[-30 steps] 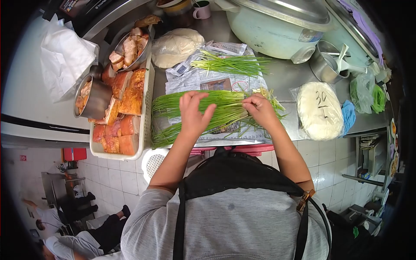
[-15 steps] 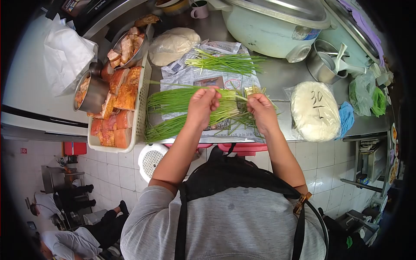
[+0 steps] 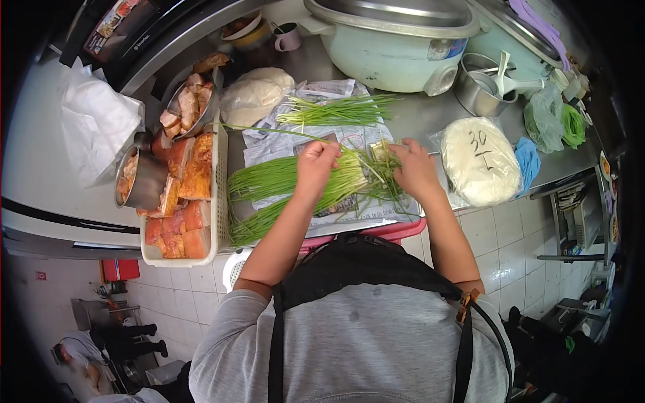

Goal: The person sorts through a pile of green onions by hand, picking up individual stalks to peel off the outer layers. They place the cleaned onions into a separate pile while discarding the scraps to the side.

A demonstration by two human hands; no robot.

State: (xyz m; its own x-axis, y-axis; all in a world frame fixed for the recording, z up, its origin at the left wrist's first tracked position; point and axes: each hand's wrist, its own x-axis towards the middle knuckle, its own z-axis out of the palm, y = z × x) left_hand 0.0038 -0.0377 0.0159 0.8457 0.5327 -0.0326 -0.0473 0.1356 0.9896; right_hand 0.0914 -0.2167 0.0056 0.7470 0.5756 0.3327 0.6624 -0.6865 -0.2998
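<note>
Pinched in my left hand is a long green chive stalk, which reaches out to the left toward the basket. Just below that hand lies a big bunch of chives, green tips left and pale ends right. My right hand is open, fingers apart, beside a heap of loose green trimmings; no stalk shows in it. Newspaper is spread under the greens. Farther back on it rests a smaller bunch of chives.
At left a cream basket holds roasted meat pieces and a metal pot. A large pale-green cooker stands behind. To the right are a bagged white block marked 30 and a pot with ladles. Other people are at lower left.
My right hand has come off the stalk's pale end, its fingers spreading over the trimmings. My left hand keeps the stalk. The whole view has shifted slightly.
</note>
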